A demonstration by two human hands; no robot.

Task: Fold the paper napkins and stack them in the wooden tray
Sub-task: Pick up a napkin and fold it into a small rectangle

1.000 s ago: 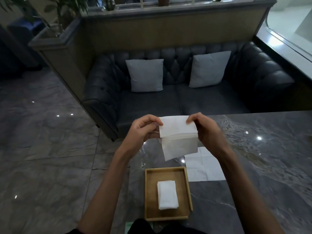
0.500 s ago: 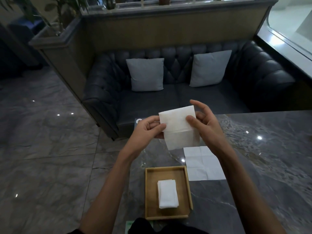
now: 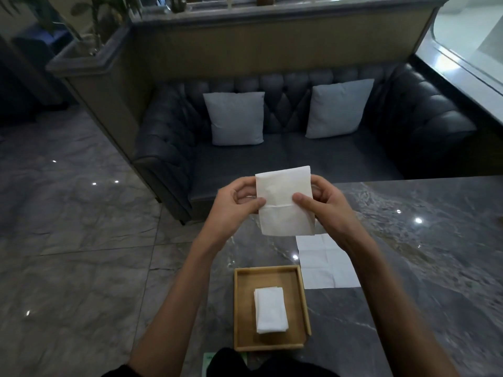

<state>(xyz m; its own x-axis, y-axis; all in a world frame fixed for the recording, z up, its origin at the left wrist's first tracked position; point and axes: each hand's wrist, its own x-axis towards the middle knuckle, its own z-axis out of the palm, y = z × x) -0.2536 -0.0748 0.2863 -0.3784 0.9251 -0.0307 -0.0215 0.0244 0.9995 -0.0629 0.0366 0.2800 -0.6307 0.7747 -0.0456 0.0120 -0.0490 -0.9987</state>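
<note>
I hold a white paper napkin (image 3: 284, 202) upright in the air above the table, folded into a tall rectangle with a crease across its middle. My left hand (image 3: 235, 205) pinches its left edge and my right hand (image 3: 324, 205) pinches its right edge, thumbs in front. Below, near the table's front edge, a wooden tray (image 3: 242, 308) holds a small stack of folded napkins (image 3: 270, 310). An unfolded napkin (image 3: 326, 263) lies flat on the table just right of the tray's far corner.
The dark marble table (image 3: 422, 268) stretches to the right; its left edge runs just left of the tray. A black tufted sofa (image 3: 299, 159) with two grey cushions stands beyond the table. Tiled floor (image 3: 68, 240) lies to the left.
The hanging lower flap of the napkin has been folded up, so the napkin is now a compact rectangle. Both hands have shifted their pinch to its side edges.
</note>
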